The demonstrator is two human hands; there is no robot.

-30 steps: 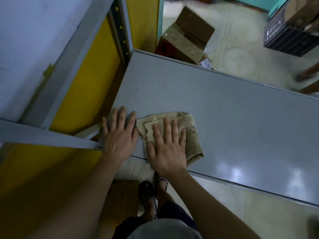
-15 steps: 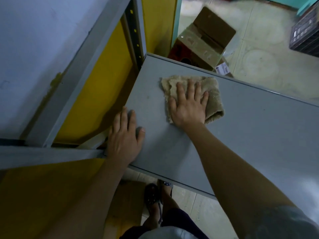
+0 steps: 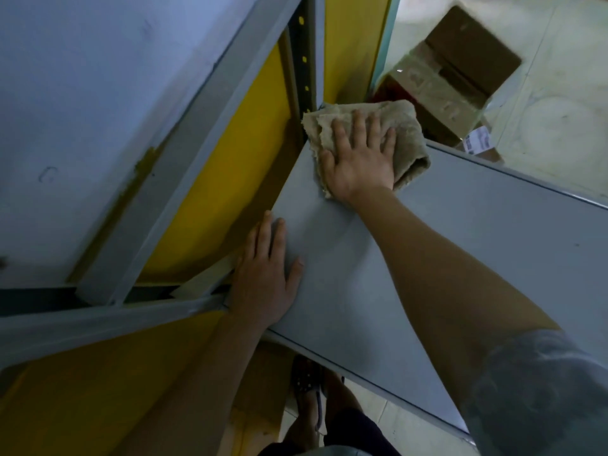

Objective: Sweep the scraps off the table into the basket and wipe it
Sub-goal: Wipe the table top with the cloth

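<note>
Right now the right hand (image 3: 360, 159) presses flat, fingers spread, on the tan cloth (image 3: 403, 133) at the far corner of the grey table (image 3: 493, 245). Nearer on that table, at its left edge, the left hand (image 3: 266, 281) rests with straight fingers, holding nothing

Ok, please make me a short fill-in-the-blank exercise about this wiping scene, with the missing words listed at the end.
1. The right hand presses flat on a folded beige ____ at the far corner of the table.
2. The left hand rests with straight fingers on the ____ edge of the table, holding nothing.
3. On the floor beyond the table stands an open ____ box.
4. The table surface is ____ in colour.

Missing words: cloth; near; cardboard; grey
</note>
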